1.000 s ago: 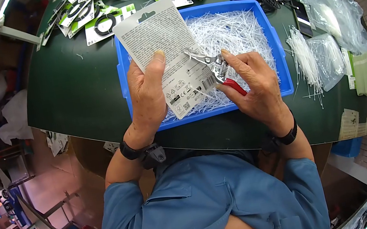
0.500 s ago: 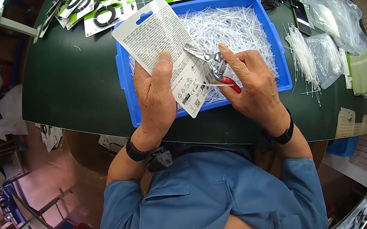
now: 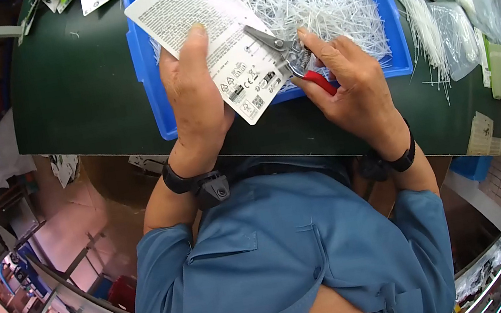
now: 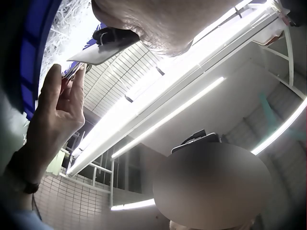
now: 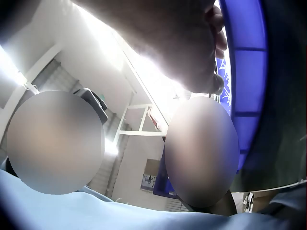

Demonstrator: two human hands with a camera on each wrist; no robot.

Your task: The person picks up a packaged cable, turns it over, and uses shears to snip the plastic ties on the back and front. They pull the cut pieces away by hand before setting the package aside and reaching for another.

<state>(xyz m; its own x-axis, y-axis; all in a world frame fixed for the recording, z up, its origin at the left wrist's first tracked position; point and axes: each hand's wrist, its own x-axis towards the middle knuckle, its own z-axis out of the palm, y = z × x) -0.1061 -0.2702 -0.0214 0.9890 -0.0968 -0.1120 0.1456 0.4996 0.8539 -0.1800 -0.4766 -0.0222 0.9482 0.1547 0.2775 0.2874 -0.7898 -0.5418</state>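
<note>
Printed card (image 3: 225, 43) looks light, stiff-ish but creasable, so I'd pinch it from the side like the left hand (image 3: 193, 90) does, right hand (image 3: 352, 73) curled round red-handled cutters (image 3: 297, 64), the card hanging over the blue tray (image 3: 147, 81) on the worktop (image 3: 73, 86).

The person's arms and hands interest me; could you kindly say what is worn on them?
The blue sleeves are short. The left hand and right hand are bare, without gloves. Each wrist has a black strap; the left one carries a dark, angular camera with a round lens.
</note>
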